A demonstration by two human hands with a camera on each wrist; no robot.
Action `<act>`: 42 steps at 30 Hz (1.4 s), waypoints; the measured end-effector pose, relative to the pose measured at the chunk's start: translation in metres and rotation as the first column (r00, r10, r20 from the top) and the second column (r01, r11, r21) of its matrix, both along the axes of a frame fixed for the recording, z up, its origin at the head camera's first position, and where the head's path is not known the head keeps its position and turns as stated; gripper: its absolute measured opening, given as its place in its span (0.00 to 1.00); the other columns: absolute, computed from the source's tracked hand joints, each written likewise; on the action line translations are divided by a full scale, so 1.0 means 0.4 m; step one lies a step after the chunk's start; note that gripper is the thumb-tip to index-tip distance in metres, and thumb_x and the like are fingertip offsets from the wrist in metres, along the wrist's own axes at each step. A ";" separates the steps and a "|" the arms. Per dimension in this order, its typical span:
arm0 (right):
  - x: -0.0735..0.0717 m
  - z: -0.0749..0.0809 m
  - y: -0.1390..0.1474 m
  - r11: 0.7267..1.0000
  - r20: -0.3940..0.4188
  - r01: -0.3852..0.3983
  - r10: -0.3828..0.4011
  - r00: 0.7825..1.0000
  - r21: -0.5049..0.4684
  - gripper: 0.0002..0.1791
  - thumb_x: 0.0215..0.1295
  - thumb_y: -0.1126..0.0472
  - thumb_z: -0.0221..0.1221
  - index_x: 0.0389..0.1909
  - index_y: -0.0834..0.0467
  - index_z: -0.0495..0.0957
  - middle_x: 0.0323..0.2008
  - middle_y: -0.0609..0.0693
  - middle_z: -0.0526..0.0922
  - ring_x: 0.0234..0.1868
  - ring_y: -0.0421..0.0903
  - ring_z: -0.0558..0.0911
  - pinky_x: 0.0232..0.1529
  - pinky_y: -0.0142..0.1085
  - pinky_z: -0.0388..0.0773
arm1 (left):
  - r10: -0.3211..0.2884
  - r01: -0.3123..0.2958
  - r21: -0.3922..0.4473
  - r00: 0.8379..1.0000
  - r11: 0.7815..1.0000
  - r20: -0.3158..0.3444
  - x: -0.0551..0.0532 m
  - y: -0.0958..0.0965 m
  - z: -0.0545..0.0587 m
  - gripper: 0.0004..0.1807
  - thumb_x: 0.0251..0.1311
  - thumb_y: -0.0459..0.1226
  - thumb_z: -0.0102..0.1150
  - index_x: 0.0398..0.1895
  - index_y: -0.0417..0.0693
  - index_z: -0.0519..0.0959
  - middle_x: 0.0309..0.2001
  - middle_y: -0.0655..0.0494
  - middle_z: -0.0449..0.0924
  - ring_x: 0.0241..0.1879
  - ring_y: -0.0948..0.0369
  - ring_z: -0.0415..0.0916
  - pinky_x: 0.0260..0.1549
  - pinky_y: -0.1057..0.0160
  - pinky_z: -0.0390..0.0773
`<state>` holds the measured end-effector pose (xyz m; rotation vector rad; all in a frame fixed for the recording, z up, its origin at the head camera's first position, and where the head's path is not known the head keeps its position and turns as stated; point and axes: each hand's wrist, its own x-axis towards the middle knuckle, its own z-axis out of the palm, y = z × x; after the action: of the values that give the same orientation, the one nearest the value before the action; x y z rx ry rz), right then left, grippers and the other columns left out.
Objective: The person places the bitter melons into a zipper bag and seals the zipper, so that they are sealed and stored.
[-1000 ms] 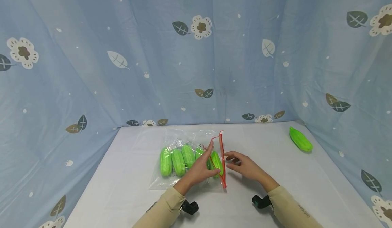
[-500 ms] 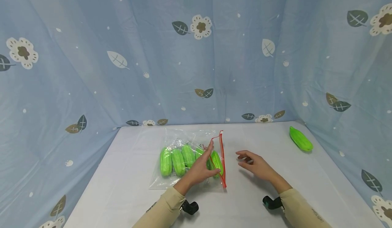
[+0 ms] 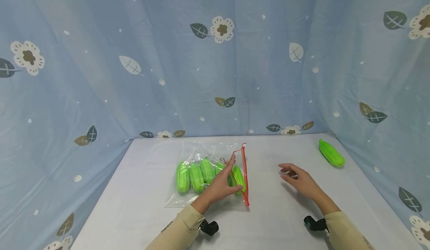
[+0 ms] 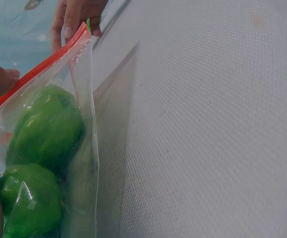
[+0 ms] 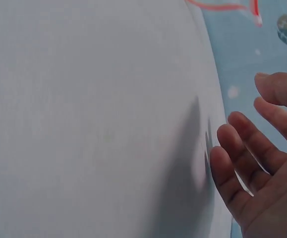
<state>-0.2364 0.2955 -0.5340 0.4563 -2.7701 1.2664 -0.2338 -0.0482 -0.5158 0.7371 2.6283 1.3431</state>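
Observation:
A clear zip bag [image 3: 173,199] with a red zip edge [image 3: 245,168] lies at the table's middle, its mouth parted toward the right. Several plump, ridged, cucumber-like green vegetables [image 3: 183,177] lie side by side inside it. Across the bag's mouth rests my left hand [image 3: 220,184], fingers straight and thumb spread apart along the red edge. In the left wrist view, the thumb [image 4: 2,79] sits against that red strip. My right hand [image 3: 299,181] hovers right of the bag, holding nothing, fingers loosely bent. Farther right, one more green vegetable [image 3: 331,153] lies loose.
A white tabletop [image 3: 141,175] spreads under everything. Blue floral curtain [image 3: 168,56] encloses the back and both sides, and the loose vegetable lies close to the right edge. Each wrist carries a black camera mount [image 3: 209,227].
My right hand has moved away from the bag's red edge, rightward toward the loose green vegetable. The left hand and the bag have stayed in place.

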 end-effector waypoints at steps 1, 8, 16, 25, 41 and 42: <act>0.001 0.000 0.010 1.000 -0.006 0.014 -0.013 1.000 0.012 0.22 0.72 0.61 0.62 0.65 0.59 0.75 0.51 0.54 0.84 0.48 0.51 0.82 0.47 0.39 0.81 | -0.001 0.001 0.000 1.000 1.000 0.001 0.000 0.000 0.000 0.62 0.59 0.48 0.73 0.84 0.66 0.35 0.80 0.59 0.48 0.78 0.50 0.49 0.72 0.42 0.59; 0.009 0.004 0.062 0.995 -0.012 0.077 -0.076 0.997 0.062 0.22 0.73 0.60 0.61 0.66 0.60 0.75 0.52 0.58 0.83 0.49 0.55 0.82 0.49 0.46 0.81 | 0.004 -0.004 -0.007 1.000 1.000 0.000 0.000 -0.001 0.000 0.62 0.59 0.49 0.73 0.84 0.65 0.35 0.81 0.59 0.48 0.78 0.50 0.49 0.72 0.43 0.59; 0.018 -0.002 0.139 0.979 0.001 0.180 -0.181 0.984 0.093 0.23 0.75 0.60 0.59 0.67 0.61 0.72 0.54 0.64 0.79 0.51 0.62 0.80 0.48 0.52 0.80 | 0.000 0.000 -0.002 1.000 1.000 -0.006 0.001 0.001 0.003 0.62 0.59 0.48 0.73 0.84 0.65 0.35 0.80 0.58 0.48 0.78 0.51 0.49 0.72 0.44 0.59; 0.012 -0.007 0.215 0.934 0.039 0.331 -0.339 0.940 0.134 0.26 0.76 0.57 0.57 0.69 0.65 0.69 0.54 0.69 0.76 0.52 0.66 0.77 0.40 0.46 0.81 | -0.004 0.004 -0.007 1.000 1.000 -0.010 0.000 0.002 0.002 0.63 0.59 0.47 0.73 0.84 0.65 0.34 0.81 0.60 0.47 0.78 0.52 0.51 0.72 0.45 0.60; -0.002 -0.019 0.303 0.825 -0.136 0.559 -0.546 0.827 0.085 0.23 0.72 0.60 0.60 0.61 0.71 0.74 0.48 0.69 0.73 0.46 0.65 0.77 0.33 0.39 0.72 | 0.008 -0.008 -0.020 1.000 1.000 -0.005 0.003 0.005 0.002 0.62 0.59 0.49 0.73 0.84 0.65 0.35 0.81 0.60 0.45 0.78 0.50 0.48 0.72 0.44 0.58; -0.004 -0.019 0.305 0.817 -0.137 0.571 -0.559 0.818 0.078 0.23 0.72 0.60 0.60 0.61 0.70 0.75 0.49 0.70 0.72 0.46 0.65 0.77 0.33 0.38 0.72 | 0.009 -0.009 -0.020 1.000 1.000 -0.006 0.003 0.005 0.001 0.62 0.59 0.49 0.73 0.84 0.65 0.35 0.81 0.60 0.45 0.78 0.50 0.48 0.72 0.44 0.58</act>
<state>-0.2379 0.4177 -0.5418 -0.2865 -2.5886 0.9040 -0.2327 -0.0464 -0.5153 0.7287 2.6480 1.3172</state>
